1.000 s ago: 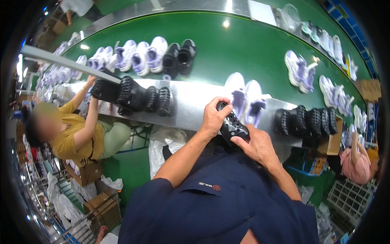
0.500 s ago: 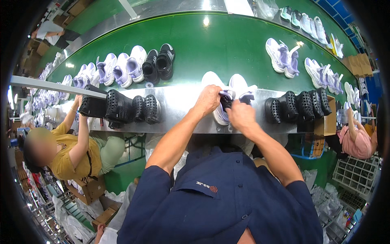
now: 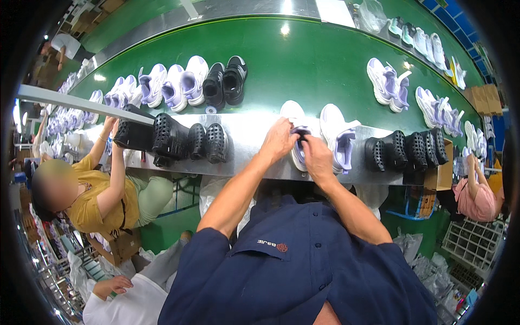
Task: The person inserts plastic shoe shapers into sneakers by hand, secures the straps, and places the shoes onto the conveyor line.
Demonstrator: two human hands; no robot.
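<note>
A white sneaker (image 3: 292, 110) with lilac lining rests on the steel ledge before me. My left hand (image 3: 278, 141) grips its left side near the collar, fingers closed. My right hand (image 3: 319, 157) is closed at the right edge of the same opening, fingertips bent into it. Something black shows inside that opening; its shape is mostly hidden by my fingers. Just right of it, a second white sneaker (image 3: 331, 120) stands untouched, its lilac inside exposed.
Black perforated foot-shaped forms (image 3: 216, 142) stand left on the steel ledge (image 3: 246, 138), with more forms (image 3: 397, 150) at right. White-lilac sneakers (image 3: 195, 76) and black sneakers (image 3: 234, 81) line the green belt (image 3: 303, 65). A metal bar (image 3: 81, 103) crosses at left. A yellow-shirted person (image 3: 103, 200) works there.
My right hand has come closer to my left hand at the left sneaker's opening. The right sneaker now stands apart, its inside uncovered. The view has shifted, and more of a white-clad person shows lower left.
</note>
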